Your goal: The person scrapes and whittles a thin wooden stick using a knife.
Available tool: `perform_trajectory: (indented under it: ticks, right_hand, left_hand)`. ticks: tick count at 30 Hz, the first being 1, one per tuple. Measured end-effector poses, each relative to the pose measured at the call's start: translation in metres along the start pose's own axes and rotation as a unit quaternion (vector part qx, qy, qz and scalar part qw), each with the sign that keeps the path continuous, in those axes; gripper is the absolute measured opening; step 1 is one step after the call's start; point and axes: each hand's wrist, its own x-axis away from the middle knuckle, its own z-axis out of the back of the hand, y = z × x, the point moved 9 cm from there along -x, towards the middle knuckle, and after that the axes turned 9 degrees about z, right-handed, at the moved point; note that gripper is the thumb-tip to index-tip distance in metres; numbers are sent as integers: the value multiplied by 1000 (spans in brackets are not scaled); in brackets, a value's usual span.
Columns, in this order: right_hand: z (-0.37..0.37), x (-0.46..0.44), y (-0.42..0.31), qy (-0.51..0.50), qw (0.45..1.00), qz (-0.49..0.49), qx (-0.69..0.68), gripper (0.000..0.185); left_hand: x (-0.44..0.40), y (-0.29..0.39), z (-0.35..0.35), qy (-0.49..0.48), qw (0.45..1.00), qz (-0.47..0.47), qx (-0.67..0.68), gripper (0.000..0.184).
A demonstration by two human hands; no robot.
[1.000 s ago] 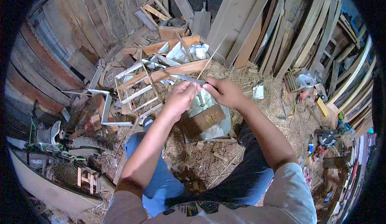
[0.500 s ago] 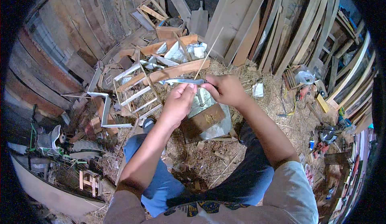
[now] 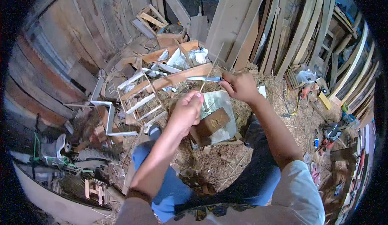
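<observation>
My right hand (image 3: pixel 243 87) is closed around the handle of a knife (image 3: pixel 200 78), whose blade points left and lies across a thin pale wooden stick (image 3: pixel 218 56). My left hand (image 3: pixel 185 111) pinches the lower part of that stick between thumb and fingers, and the stick slants up and away to the right. Below the hands, between my feet, sits a pale block (image 3: pixel 226 111) with a brown flat piece (image 3: pixel 211 124) on it.
Straw and shavings cover the ground. Ahead lie wooden frames (image 3: pixel 141 97) and a plank (image 3: pixel 182 74). Tall boards (image 3: pixel 238 23) lean at the back and right. A yellow block (image 3: pixel 324 103) and power tools (image 3: pixel 333 131) are at the right; a bent white strip (image 3: pixel 110 120) lies left.
The knife and my right hand have moved away up the stick and to the right. My left hand has dropped slightly nearer to me, still pinching the stick.
</observation>
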Motion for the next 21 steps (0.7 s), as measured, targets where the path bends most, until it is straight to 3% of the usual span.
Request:
perform_trajectory:
  ticks: [6, 8, 14, 17, 19, 21]
  right_hand:
    - [-16, 17, 0, -23, 998, -25, -59, 34]
    - [-21, 14, -6, -23, 995, 13, -98, 31]
    - [-23, 7, -16, -53, 990, 14, -128, 36]
    - [-19, 6, -16, -10, 981, 18, -192, 34]
    - [-19, 3, -17, -38, 964, -15, -261, 33]
    - [-19, 2, -14, -27, 970, -4, -243, 32]
  left_hand:
    - [1, -6, 3, -98, 994, 56, 1, 20]
    - [2, -13, -4, -172, 982, 83, 10, 22]
    - [-16, -22, 0, -145, 981, 88, 93, 20]
    - [-12, -8, -9, -144, 988, 25, 51, 19]
    - [-9, -4, -8, -71, 997, 6, 32, 19]
    - [-7, -5, -11, -44, 999, 13, 25, 20]
